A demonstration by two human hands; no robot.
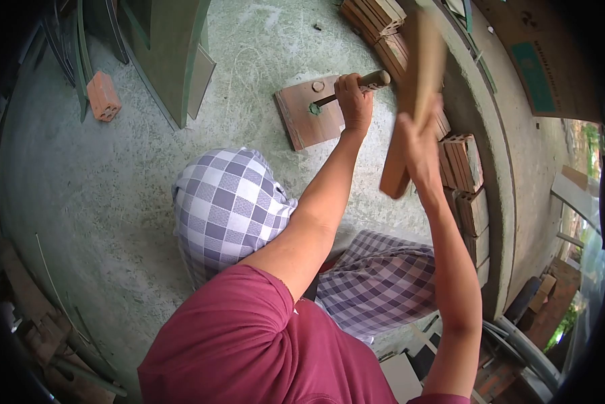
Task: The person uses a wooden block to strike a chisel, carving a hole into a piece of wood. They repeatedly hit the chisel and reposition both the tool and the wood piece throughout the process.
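My left hand (354, 104) is wrapped round a wooden-handled chisel (375, 79), its dark metal shaft slanting down to the left. The tip meets a small green lump (314, 108) on a flat brown wooden board (302, 128) lying on the floor. A small round mark or piece shows near the board's top edge. Raised to the right, my right hand (420, 145) grips a long wooden block (398, 151), its upper end smeared by motion. The block is apart from the chisel's handle. The chisel's cutting edge is too small to make out.
Stacked hollow bricks (460, 161) line a low concrete ledge (494, 168) on the right. A single orange brick (104, 96) and leaning green panels (171, 54) stand at the upper left. A cardboard box (551, 60) sits beyond the ledge. Checked cloth covers my knees (228, 202).
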